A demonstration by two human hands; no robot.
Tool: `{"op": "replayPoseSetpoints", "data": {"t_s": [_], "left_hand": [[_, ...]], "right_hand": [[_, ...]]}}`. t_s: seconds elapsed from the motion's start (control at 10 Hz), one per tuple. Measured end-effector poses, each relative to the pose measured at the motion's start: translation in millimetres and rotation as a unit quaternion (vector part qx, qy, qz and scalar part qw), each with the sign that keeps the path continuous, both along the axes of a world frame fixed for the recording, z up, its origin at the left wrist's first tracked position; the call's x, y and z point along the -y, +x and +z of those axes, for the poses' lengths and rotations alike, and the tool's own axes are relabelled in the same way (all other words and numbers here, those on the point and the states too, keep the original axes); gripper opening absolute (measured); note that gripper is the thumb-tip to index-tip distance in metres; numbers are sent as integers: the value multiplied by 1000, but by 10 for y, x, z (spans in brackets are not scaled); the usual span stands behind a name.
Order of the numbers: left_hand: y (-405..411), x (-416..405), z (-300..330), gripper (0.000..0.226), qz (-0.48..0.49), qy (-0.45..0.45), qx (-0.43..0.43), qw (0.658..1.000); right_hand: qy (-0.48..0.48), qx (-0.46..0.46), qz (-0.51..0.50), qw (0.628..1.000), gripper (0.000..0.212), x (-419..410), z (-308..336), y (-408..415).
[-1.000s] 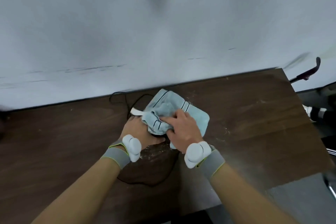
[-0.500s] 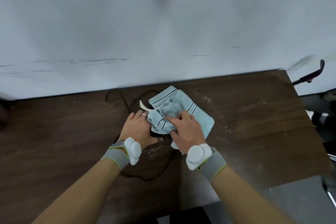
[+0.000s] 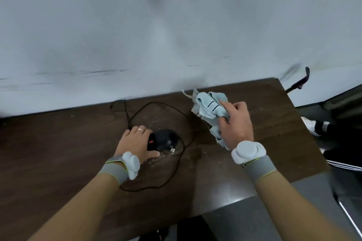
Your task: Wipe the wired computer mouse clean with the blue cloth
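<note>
My right hand [image 3: 236,123] grips the bunched cloth [image 3: 208,108] clear of the mouse [image 3: 163,140], which my left hand [image 3: 137,141] clasps on the table [image 3: 58,152]. The looped cable [image 3: 176,168] could snag and drag it.

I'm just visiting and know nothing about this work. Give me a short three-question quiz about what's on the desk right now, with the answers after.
1. True or false: the blue cloth is lying over the mouse.
2. Which hand holds the cloth? A) left hand B) right hand C) neither
3. Fill in: the small metal plug at the end of the cable lies just beside the ____.

Key
1. False. The cloth is bunched up off to the right of the mouse, which sits uncovered on the wooden desk.
2. B. The right hand grips it; the left hand rests against the mouse.
3. Mouse.
</note>
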State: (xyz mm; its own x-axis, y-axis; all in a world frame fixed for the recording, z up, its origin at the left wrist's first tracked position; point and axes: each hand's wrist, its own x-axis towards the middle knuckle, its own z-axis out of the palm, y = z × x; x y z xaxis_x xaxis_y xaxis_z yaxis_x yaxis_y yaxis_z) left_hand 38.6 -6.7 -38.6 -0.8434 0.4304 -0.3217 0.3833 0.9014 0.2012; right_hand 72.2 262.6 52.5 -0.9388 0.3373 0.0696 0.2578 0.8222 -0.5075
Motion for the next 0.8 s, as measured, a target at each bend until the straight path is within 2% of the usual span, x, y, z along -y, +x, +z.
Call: {"op": "replayPoseSetpoints", "data": {"t_s": [0.2, 0.4, 0.5, 0.6, 0.7, 0.8], "left_hand": [[62, 16, 53, 73, 2, 15, -26, 1000], [148, 6, 142, 65, -3, 6, -46, 999], [148, 21, 191, 62, -1, 9, -48, 999], [128, 32, 225, 58, -7, 18, -58, 998], [98, 34, 313, 55, -8, 24, -83, 996], [34, 1, 393, 49, -22, 37, -90, 995]], "right_hand": [[80, -15, -65, 995, 42, -373, 79, 127], [136, 117, -42, 983, 44, -495, -378, 329], [141, 235, -3, 962, 48, -444, -646, 445], [94, 354, 29, 930, 59, -351, -798, 510], [66, 406, 55, 910, 74, -309, -733, 457], [17, 372, 52, 927, 69, -273, -539, 284]]}}
